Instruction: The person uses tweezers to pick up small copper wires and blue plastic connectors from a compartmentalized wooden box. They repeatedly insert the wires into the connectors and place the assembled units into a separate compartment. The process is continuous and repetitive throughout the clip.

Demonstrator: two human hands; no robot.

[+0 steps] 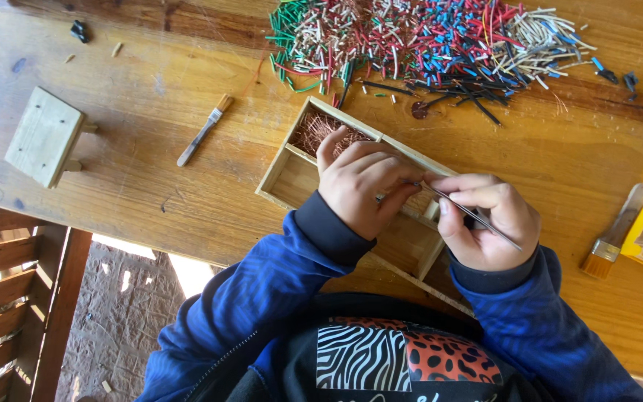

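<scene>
Thin metal blade (478,218) — pinched in the right hand (485,223), tip meeting the left hand (359,186). Left fingers curled tight, whatever lies inside them hidden. Beneath both, a compartmented wooden tray (295,179), copper strands (318,130) in the far cell. Beyond the knuckles, a heap of cut wire sleeves (426,41) — cropped at the top edge.

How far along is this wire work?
Done: copper strands fill one compartment of the wooden tray, and cut insulation bits lie heaped beyond it. In hand: the left hand and the right hand, holding a thin metal tool, meet over the tray. Left: other compartments look empty.
</scene>
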